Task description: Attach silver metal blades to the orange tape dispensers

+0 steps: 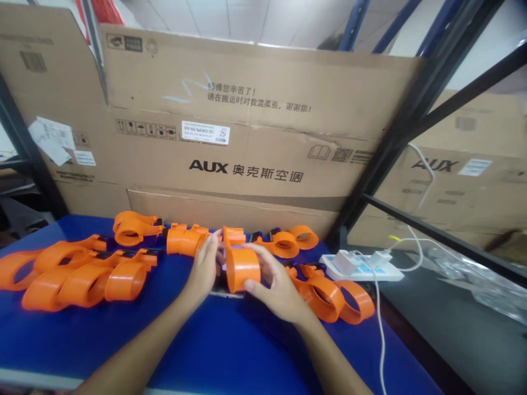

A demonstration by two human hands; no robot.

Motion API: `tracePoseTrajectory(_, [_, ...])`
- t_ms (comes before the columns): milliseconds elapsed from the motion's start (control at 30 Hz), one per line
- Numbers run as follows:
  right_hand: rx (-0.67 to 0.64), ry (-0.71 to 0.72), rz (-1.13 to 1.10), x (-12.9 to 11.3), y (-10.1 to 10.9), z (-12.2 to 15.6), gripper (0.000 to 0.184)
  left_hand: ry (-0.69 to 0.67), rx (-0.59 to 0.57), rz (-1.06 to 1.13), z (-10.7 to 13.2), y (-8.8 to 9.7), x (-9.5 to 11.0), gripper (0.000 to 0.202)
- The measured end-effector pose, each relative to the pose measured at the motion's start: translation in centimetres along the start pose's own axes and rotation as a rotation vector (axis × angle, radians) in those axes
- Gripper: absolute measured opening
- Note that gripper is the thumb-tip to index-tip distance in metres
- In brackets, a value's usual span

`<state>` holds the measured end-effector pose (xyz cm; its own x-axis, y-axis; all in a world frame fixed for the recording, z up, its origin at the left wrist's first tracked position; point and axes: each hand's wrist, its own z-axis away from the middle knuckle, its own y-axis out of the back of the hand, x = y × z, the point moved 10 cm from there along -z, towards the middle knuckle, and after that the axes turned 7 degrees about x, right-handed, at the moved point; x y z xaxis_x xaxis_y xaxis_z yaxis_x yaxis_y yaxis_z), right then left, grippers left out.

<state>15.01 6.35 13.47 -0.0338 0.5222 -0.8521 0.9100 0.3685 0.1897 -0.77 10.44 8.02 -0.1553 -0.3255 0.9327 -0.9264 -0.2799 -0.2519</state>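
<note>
My right hand (280,282) grips an orange plastic ring piece (244,270), thumb on its near side and fingers curled round the right rim. The piece stands upright, with a flat arm rising at its left. Close by on the left, my left hand (205,267) has its fingers stretched upward beside that arm. Whether those fingers touch it I cannot tell. Partly hidden between the hands and below the piece is a dark object with a pale edge (227,294) on the blue tabletop (185,351).
Several similar orange ring pieces (84,285) lie in rows at the left, with others (185,240) behind my hands and more (325,296) at the right. A white power strip (370,269) carries plugs and cables. Cardboard (247,137) and a black metal frame (395,137) bound the back.
</note>
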Motion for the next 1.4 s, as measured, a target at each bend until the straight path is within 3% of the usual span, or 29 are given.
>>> tracePoseTrajectory(67, [0.111, 0.011, -0.047, 0.3, 1.4, -0.3, 0.06, -0.072, -0.024, -0.14, 1.0, 0.2, 1.4, 0.06])
tracePoseTrajectory(167, [0.192, 0.006, -0.041, 0.7, 2.6, -0.5, 0.06, -0.309, -0.078, -0.412, 2.6, 2.3, 5.6, 0.049])
tracePoseTrajectory(233, [0.189, -0.003, -0.023, 0.9, 2.7, -0.4, 0.061, -0.527, -0.139, -0.746, 3.5, 4.8, 8.5, 0.05])
tracePoseTrajectory(300, [0.156, -0.015, -0.003, 1.0, 2.4, -0.3, 0.062, -0.668, -0.179, -1.061, 3.6, 8.8, 10.2, 0.053])
tracePoseTrajectory(433, [0.068, -0.022, -0.009, 0.4, 1.1, -0.2, 0.066, -0.766, -0.284, -1.441, 2.7, 17.4, 9.9, 0.071])
tracePoseTrajectory(500, [-0.004, -0.038, -0.05, -0.2, -0.1, -0.3, 0.067, -0.782, -0.359, -1.488, 2.5, 20.1, 8.6, 0.076])
tracePoseTrajectory(567, [-0.103, -0.091, -0.089, -0.5, -1.8, -0.2, 0.067, -0.81, -0.371, -1.471, 2.5, 21.4, 7.5, 0.076])
tracePoseTrajectory(767, [-0.37, -0.281, -0.099, -0.4, -9.0, 2.1, 0.056, -1.008, -0.343, -1.438, 3.3, 20.7, 6.8, 0.068])
tracePoseTrajectory(833, [-0.374, -0.312, -0.05, 0.3, -11.2, 2.8, 0.059, -1.043, -0.32, -1.427, 3.7, 20.3, 7.3, 0.068])
tracePoseTrajectory(933, [-0.277, -0.36, 0.018, 2.1, -13.2, 3.3, 0.058, -1.099, -0.251, -1.403, 4.4, 19.5, 8.9, 0.067])
tracePoseTrajectory(1067, [-0.197, -0.33, 0.123, 3.4, -14.2, 3.0, 0.066, -1.242, -0.171, -1.368, 5.9, 17.7, 11.9, 0.072])
tracePoseTrajectory(1200, [-0.206, -0.301, 0.23, 3.2, -13.4, 2.4, 0.073, -1.376, -0.098, -1.292, 7.6, 15.6, 15.0, 0.08])
tracePoseTrajectory(1400, [-0.175, -0.276, 0.016, 2.4, -11.8, 0.9, 0.043, -1.381, -0.066, -1.19, 10.0, 12.8, 17.2, 0.091])
